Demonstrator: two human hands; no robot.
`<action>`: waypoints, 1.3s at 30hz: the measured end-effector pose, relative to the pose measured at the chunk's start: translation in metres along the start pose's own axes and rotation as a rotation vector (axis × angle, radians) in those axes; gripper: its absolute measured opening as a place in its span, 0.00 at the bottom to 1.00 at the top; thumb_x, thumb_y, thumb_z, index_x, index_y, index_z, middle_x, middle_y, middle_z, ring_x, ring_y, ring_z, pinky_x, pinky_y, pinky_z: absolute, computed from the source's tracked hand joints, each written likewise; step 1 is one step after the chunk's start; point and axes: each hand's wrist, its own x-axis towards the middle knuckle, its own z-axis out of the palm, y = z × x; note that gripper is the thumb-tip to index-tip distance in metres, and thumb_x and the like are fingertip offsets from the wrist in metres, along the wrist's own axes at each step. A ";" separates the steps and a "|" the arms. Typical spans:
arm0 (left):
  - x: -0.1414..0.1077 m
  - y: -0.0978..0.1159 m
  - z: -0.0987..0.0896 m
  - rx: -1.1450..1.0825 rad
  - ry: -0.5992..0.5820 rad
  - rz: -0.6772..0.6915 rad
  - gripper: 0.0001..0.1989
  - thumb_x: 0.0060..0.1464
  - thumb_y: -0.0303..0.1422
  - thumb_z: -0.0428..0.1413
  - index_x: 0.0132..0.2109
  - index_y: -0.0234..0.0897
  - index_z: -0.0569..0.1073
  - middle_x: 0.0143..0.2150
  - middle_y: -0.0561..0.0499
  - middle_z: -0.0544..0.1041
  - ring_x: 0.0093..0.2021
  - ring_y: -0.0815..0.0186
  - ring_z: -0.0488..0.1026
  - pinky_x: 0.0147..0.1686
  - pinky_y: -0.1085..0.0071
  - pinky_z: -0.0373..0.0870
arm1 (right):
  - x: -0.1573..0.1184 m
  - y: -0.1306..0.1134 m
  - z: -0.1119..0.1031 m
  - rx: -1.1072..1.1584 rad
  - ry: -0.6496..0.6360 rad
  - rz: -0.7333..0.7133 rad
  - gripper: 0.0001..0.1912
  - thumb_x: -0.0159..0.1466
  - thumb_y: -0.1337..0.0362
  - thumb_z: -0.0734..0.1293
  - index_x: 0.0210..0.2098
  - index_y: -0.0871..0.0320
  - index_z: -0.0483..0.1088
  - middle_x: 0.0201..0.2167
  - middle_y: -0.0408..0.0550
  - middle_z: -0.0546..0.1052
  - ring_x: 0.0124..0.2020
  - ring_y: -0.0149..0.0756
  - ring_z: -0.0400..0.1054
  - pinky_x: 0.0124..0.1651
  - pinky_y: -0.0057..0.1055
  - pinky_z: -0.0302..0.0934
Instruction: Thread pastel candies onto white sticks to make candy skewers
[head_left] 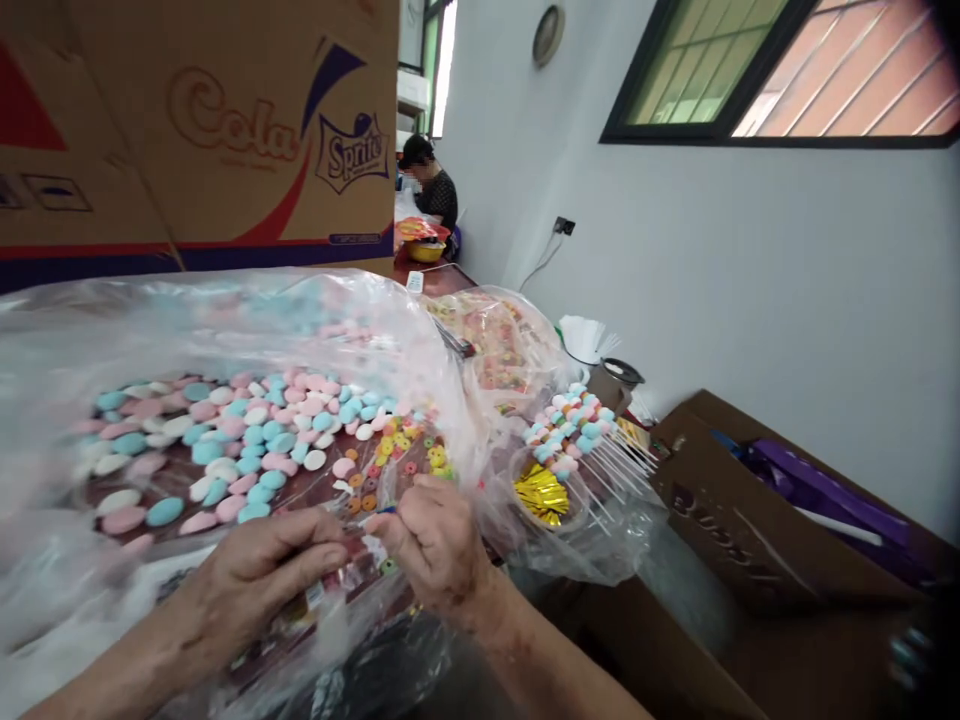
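L hand (259, 570) fingers bunched, can't tell if gripping. R hand (442, 540) fingers clenched on sm. blue item (389, 510), mostly hidden. Ring candies (397, 441) just beyond R fingers; pastel candies (255, 434) fwd of L fingers.

There are two hands, one left hand (255, 575) and one right hand (439, 540). The loose candies (206, 452) are some dozens, in three colours: pink, blue and white. The small rings (384, 447) are more than a dozen. The finished-looking candy sticks (574, 430) make one pile; perhaps they are around ten, but they overlap, so I cannot count exactly. Of gold tufts (544, 492) there is one. I count one printed carton (247, 90), one clock (549, 36), one yellow bowl (425, 251) and one seated person (440, 190).
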 end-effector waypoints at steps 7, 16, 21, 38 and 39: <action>-0.004 0.009 0.004 0.127 0.136 0.174 0.14 0.59 0.44 0.55 0.32 0.42 0.78 0.26 0.54 0.78 0.27 0.66 0.73 0.27 0.79 0.67 | -0.037 0.057 -0.088 -0.239 0.204 0.470 0.18 0.72 0.56 0.53 0.33 0.56 0.69 0.29 0.45 0.74 0.30 0.34 0.67 0.34 0.28 0.60; -0.010 0.017 0.016 0.079 0.185 0.169 0.13 0.58 0.41 0.54 0.29 0.42 0.75 0.25 0.56 0.76 0.26 0.67 0.72 0.28 0.79 0.65 | -0.105 0.151 -0.145 -0.640 -0.117 0.728 0.10 0.61 0.66 0.65 0.23 0.55 0.69 0.24 0.47 0.75 0.32 0.39 0.68 0.34 0.30 0.55; -0.007 0.014 0.012 0.069 0.150 0.155 0.13 0.59 0.42 0.54 0.31 0.42 0.76 0.27 0.54 0.77 0.29 0.65 0.73 0.30 0.78 0.67 | -0.111 0.160 -0.138 -0.753 -0.070 0.683 0.11 0.64 0.68 0.59 0.26 0.56 0.68 0.30 0.53 0.76 0.35 0.42 0.70 0.37 0.33 0.59; -0.013 -0.001 -0.010 -0.168 0.010 0.070 0.11 0.59 0.39 0.55 0.34 0.37 0.74 0.31 0.53 0.74 0.31 0.67 0.67 0.32 0.73 0.62 | -0.037 0.047 -0.121 -0.254 0.005 -0.101 0.07 0.69 0.67 0.63 0.43 0.52 0.73 0.34 0.45 0.79 0.36 0.37 0.72 0.42 0.33 0.66; -0.014 -0.002 -0.011 -0.170 0.009 0.055 0.11 0.59 0.39 0.55 0.35 0.37 0.75 0.31 0.53 0.74 0.32 0.67 0.67 0.33 0.73 0.62 | -0.033 0.045 -0.118 -0.238 -0.007 -0.130 0.08 0.68 0.68 0.63 0.43 0.52 0.73 0.33 0.45 0.79 0.36 0.37 0.72 0.41 0.33 0.65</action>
